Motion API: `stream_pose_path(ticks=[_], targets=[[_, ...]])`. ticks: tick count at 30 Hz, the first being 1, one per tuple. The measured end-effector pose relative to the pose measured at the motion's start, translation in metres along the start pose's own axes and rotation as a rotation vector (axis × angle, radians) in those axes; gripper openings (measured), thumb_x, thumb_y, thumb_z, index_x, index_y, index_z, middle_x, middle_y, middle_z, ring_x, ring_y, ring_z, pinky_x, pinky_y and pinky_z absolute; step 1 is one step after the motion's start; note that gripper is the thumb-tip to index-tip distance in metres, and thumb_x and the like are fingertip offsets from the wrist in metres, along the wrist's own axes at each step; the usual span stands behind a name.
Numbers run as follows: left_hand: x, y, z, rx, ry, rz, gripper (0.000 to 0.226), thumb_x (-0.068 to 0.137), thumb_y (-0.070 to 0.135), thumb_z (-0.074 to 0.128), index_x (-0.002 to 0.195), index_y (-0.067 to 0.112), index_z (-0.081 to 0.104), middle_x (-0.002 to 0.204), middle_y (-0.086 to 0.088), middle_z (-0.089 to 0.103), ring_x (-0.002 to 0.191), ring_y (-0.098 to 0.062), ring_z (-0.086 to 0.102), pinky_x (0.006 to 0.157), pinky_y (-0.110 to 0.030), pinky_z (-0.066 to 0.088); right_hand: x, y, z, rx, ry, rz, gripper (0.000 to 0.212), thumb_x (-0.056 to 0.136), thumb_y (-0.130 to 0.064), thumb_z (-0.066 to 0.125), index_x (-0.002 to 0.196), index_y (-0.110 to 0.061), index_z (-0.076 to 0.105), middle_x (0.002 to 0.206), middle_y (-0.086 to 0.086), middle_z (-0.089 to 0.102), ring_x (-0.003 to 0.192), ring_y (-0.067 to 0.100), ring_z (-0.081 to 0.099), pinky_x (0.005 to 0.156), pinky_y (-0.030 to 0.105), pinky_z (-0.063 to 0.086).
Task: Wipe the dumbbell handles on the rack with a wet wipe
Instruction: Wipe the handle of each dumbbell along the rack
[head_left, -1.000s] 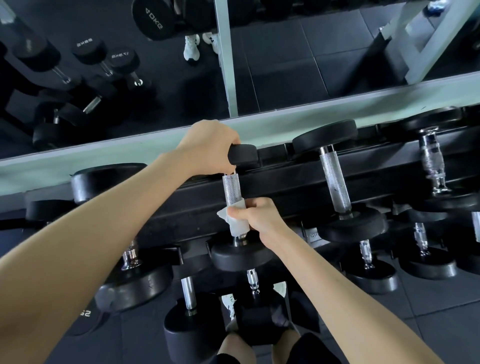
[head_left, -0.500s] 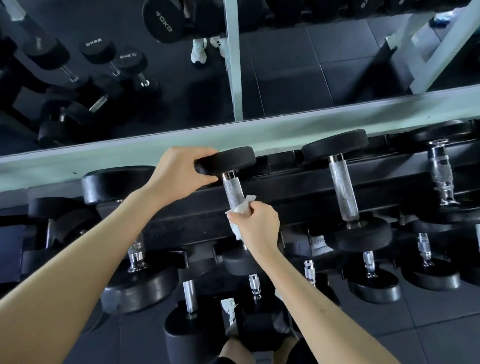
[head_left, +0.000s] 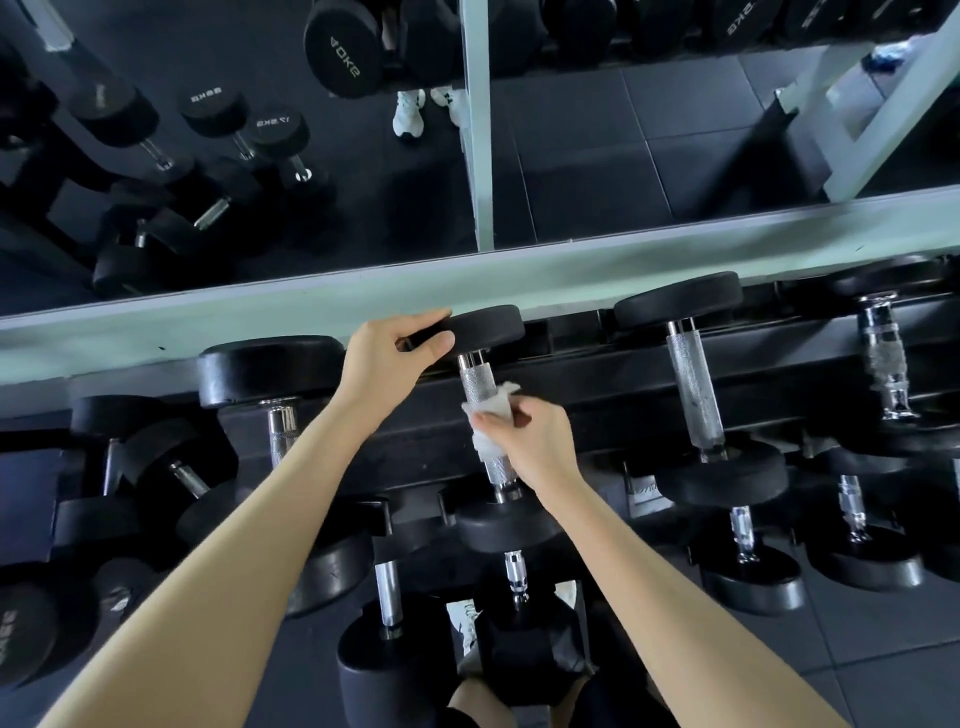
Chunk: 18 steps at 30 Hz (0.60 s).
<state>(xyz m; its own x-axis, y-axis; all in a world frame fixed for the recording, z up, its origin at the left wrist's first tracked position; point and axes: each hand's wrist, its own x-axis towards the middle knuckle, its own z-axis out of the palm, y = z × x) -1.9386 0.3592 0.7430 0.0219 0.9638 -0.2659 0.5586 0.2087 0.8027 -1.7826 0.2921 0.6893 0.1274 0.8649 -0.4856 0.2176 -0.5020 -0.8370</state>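
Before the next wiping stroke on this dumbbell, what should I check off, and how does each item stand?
1. The right hand holds the wet wipe: ok.
2. The wet wipe wraps the dumbbell handle: ok, at its middle.
3. The left hand grips the far head: ok.
4. The near head sits fully on the rack: cannot tell.
5. The neighbouring dumbbell is apart from the right hand: ok.

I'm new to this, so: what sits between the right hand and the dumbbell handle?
A white wet wipe, wrapped round the handle under the right hand, plain in the head view. The left hand grips the dumbbell head.
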Motion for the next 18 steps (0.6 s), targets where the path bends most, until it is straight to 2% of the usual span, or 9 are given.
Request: stream_pose_path(ticks=[2, 4, 7, 8, 10, 12, 15, 18], targets=[[0.000, 0.000, 0.003, -0.011, -0.003, -0.007, 0.032, 0.087, 0.028, 0.066, 0.119, 0.030, 0.065, 0.102, 0.025, 0.059, 0.084, 0.004, 0.051, 0.079, -0.009, 0.039, -0.007, 0.009, -0.005, -0.030, -0.036, 0.035, 0.015, 0.075, -0.024, 0.078, 0.072, -0.012, 0.069, 0.064, -0.005, 0.065, 0.062, 0.010, 0.060, 0.056, 0.023, 0.046], [0.001, 0.000, 0.005, -0.014, 0.001, -0.009, 0.032, 0.086, 0.029, 0.067, 0.118, 0.030, 0.065, 0.095, 0.020, 0.061, 0.088, -0.005, 0.050, 0.085, -0.019, 0.043, -0.003, 0.000, -0.006, -0.017, -0.049, 0.075, 0.024, 0.072, -0.021, 0.080, 0.056, -0.019, 0.063, 0.060, -0.007, 0.060, 0.060, 0.011, 0.058, 0.056, 0.025, 0.046], [0.004, -0.002, 0.005, -0.037, 0.000, -0.024, 0.030, 0.086, 0.028, 0.068, 0.116, 0.031, 0.067, 0.091, 0.011, 0.062, 0.088, -0.009, 0.047, 0.088, -0.025, 0.044, 0.024, -0.030, 0.004, -0.017, 0.086, 0.057, 0.038, 0.069, -0.022, 0.082, 0.046, -0.019, 0.051, 0.048, -0.007, 0.049, 0.049, 0.009, 0.046, 0.052, 0.026, 0.038], [0.005, -0.003, 0.005, -0.045, 0.001, -0.026, 0.030, 0.086, 0.027, 0.068, 0.115, 0.031, 0.067, 0.091, 0.009, 0.062, 0.088, -0.009, 0.047, 0.088, -0.025, 0.043, 0.032, -0.039, 0.006, 0.001, 0.114, 0.045, 0.035, 0.068, -0.022, 0.083, 0.049, -0.018, 0.053, 0.048, -0.007, 0.051, 0.049, 0.008, 0.047, 0.051, 0.026, 0.039], [0.006, -0.002, 0.006, -0.044, -0.007, -0.020, 0.029, 0.085, 0.027, 0.068, 0.114, 0.031, 0.067, 0.090, 0.007, 0.061, 0.086, -0.010, 0.047, 0.087, -0.025, 0.044, 0.038, -0.045, 0.008, 0.092, 0.073, 0.063, 0.020, 0.067, -0.021, 0.084, 0.063, -0.012, 0.066, 0.061, -0.002, 0.065, 0.059, 0.008, 0.059, 0.058, 0.027, 0.049], [0.006, 0.000, 0.007, -0.027, -0.011, -0.018, 0.029, 0.086, 0.028, 0.068, 0.114, 0.032, 0.067, 0.089, 0.006, 0.060, 0.084, -0.010, 0.048, 0.085, -0.026, 0.045, 0.030, -0.038, 0.004, 0.143, 0.004, 0.097, 0.021, 0.068, -0.021, 0.084, 0.079, -0.008, 0.072, 0.076, 0.005, 0.072, 0.070, 0.013, 0.065, 0.064, 0.029, 0.053], [0.007, 0.001, 0.006, -0.025, -0.010, -0.027, 0.028, 0.085, 0.030, 0.068, 0.113, 0.032, 0.068, 0.088, 0.004, 0.058, 0.084, -0.011, 0.047, 0.075, -0.017, 0.043, 0.016, -0.018, -0.002, 0.026, -0.050, 0.086, 0.021, 0.070, -0.026, 0.083, 0.081, -0.013, 0.070, 0.080, 0.004, 0.071, 0.073, 0.012, 0.064, 0.066, 0.029, 0.052], [0.006, 0.002, 0.005, -0.025, -0.010, -0.033, 0.029, 0.084, 0.030, 0.069, 0.113, 0.029, 0.068, 0.093, 0.006, 0.063, 0.089, -0.014, 0.054, 0.078, -0.015, 0.042, 0.002, 0.007, -0.012, -0.173, -0.150, 0.105, 0.034, 0.070, -0.036, 0.082, 0.089, -0.011, 0.070, 0.086, 0.001, 0.070, 0.078, 0.011, 0.066, 0.069, 0.025, 0.052]])
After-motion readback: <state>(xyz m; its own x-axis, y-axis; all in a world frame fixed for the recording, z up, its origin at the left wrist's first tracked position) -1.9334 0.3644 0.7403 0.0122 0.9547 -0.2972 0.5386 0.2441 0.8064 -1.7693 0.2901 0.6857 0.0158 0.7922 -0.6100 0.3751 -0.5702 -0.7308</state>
